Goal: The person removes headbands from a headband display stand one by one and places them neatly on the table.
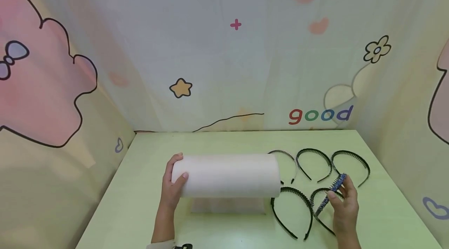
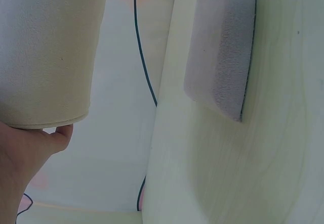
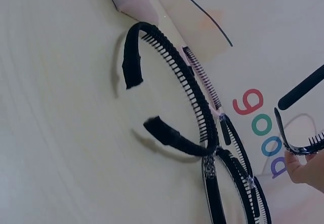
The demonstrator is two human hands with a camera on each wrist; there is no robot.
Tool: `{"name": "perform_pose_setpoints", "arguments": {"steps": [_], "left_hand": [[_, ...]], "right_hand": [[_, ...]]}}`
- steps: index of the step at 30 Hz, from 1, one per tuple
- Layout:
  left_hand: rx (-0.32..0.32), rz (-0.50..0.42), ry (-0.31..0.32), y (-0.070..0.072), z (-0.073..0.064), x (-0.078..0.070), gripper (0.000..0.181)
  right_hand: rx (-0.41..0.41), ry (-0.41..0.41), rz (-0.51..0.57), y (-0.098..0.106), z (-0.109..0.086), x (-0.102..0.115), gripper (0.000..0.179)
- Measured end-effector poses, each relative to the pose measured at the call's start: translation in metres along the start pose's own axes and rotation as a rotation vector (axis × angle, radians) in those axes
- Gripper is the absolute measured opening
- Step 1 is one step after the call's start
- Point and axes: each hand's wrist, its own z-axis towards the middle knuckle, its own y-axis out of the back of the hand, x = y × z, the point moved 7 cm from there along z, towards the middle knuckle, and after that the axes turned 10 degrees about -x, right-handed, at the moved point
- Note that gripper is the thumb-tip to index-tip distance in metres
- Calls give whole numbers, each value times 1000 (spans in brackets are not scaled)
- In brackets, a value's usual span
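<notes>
My left hand [image 1: 172, 190] grips the left end of a thick white cylinder [image 1: 228, 175], thumb on its near side. In the left wrist view, the hand [image 2: 23, 153] holds the rim of the cylinder [image 2: 50, 57]. Below it, a pale base [image 1: 228, 205] sits on the table; how they join is hidden. My right hand [image 1: 345, 208] pinches a glittery blue toothed headband [image 1: 338, 182], lifted over the black headband [image 1: 322, 190] at front right. The right wrist view shows that same held headband [image 3: 299, 149] at its right edge.
More toothed headbands lie right of the cylinder: a black one [image 1: 311, 206] in front, two dark ones [image 1: 329, 159] [image 1: 365, 160] behind, and a pale one [image 1: 292, 159] partly hidden by the cylinder. A printed cloth [image 1: 210, 46] stands behind the pale green table [image 1: 119, 202].
</notes>
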Motion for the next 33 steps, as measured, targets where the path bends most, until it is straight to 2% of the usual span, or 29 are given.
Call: {"name": "perform_pose_setpoints", "arguments": {"steps": [4, 10, 18, 24, 33], "left_hand": [[1, -5, 8, 1, -1, 0, 46], [3, -7, 1, 1, 1, 0, 46], [1, -12, -15, 0, 1, 2, 46], [10, -22, -18, 0, 1, 1, 47], [18, -18, -33, 0, 0, 2, 46]], "right_hand": [[-29, -2, -35, 9, 3, 0, 62], [-80, -8, -166, 24, 11, 1, 65], [-163, -55, -271, 45, 19, 3, 69], [-185, -94, -389, 56, 23, 4, 73], [-224, -89, -575, 77, 27, 3, 75]]}}
